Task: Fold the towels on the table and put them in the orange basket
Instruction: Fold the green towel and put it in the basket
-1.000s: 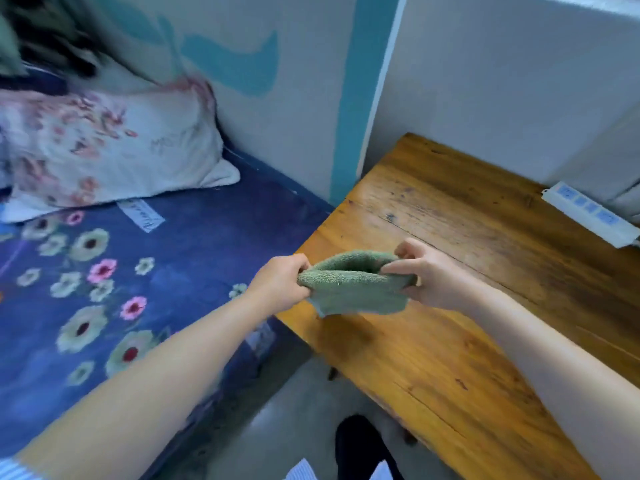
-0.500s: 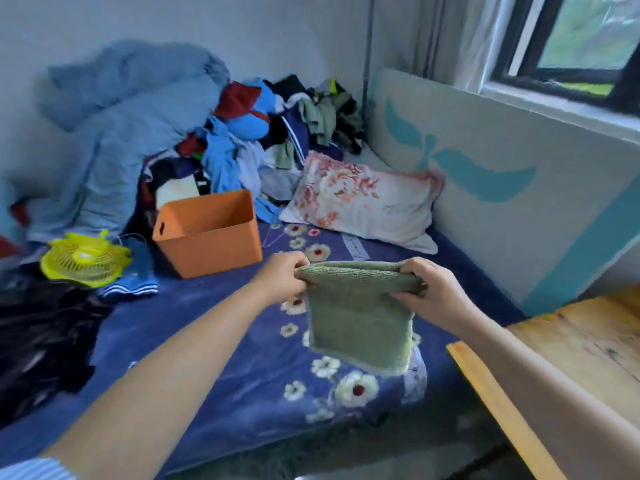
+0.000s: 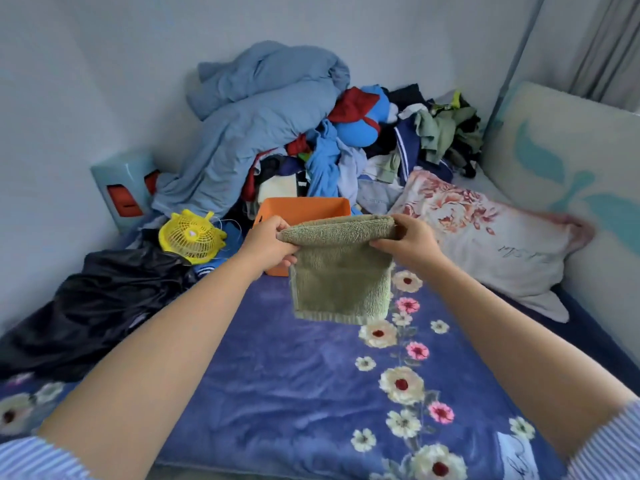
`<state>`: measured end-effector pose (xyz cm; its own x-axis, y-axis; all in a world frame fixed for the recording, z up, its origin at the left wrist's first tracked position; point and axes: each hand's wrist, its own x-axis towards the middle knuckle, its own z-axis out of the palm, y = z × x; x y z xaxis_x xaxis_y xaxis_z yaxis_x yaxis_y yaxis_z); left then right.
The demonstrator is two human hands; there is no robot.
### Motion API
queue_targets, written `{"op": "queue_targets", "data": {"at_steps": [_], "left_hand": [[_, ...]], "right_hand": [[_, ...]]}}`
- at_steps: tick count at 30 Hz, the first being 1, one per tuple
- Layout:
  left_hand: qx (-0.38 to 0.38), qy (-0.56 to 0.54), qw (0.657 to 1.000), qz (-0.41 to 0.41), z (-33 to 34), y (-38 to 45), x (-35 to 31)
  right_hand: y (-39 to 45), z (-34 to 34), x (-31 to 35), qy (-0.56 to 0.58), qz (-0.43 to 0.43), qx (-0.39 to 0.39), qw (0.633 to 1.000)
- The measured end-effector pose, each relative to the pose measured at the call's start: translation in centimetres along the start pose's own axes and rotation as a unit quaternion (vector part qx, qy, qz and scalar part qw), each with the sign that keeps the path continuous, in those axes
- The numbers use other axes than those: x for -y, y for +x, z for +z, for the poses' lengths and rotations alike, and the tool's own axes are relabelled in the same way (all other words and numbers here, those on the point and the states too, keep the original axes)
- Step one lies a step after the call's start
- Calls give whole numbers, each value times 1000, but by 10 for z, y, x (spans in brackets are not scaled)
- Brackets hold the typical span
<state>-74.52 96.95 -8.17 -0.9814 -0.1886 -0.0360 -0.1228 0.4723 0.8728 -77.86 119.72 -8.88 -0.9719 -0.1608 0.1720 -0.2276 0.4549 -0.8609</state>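
Towel point(image 3: 337, 271) now nearer orange basket point(image 3: 304, 211), maybe overlapping; left hand point(image 3: 268, 242), right hand point(image 3: 408, 242) grip clamped on fold.

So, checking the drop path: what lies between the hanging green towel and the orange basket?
Nothing shows between them in the head view: the green towel hangs in front of the orange basket, hiding its near wall.

We've got a bed point(image 3: 277, 393) with a blue flowery cover, a floral pillow point(image 3: 485, 237) lying at its right side, and a huge pile of clothes point(image 3: 311, 133) heaped at the far end. A little yellow fan point(image 3: 190, 235) sits next to some black fabric point(image 3: 97, 306) on the left.
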Motion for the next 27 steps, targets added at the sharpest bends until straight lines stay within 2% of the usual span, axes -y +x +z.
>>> {"op": "queue_targets", "data": {"at_steps": [3,7,12,17,19,23,27], "left_hand": [[-28,4,999,-18,-11,53,9],[-58,4,998,-13,-20,125,10],[-105,-9,994,-15,-23,224,14],[-134,-66,987,-58,-27,309,31],[-140,-87,984,-71,-27,338,38],[-136,-113,980,-95,-27,403,64],[-107,-91,986,-93,-23,457,105]], "right_hand": [[59,27,-9,69,-4,12,998],[138,48,-17,95,-16,22,995],[239,73,-29,172,17,32,985],[324,106,-42,169,30,35,985],[349,118,-45,155,27,19,987],[402,148,-66,186,39,37,981],[443,179,-98,186,74,51,978]]}}
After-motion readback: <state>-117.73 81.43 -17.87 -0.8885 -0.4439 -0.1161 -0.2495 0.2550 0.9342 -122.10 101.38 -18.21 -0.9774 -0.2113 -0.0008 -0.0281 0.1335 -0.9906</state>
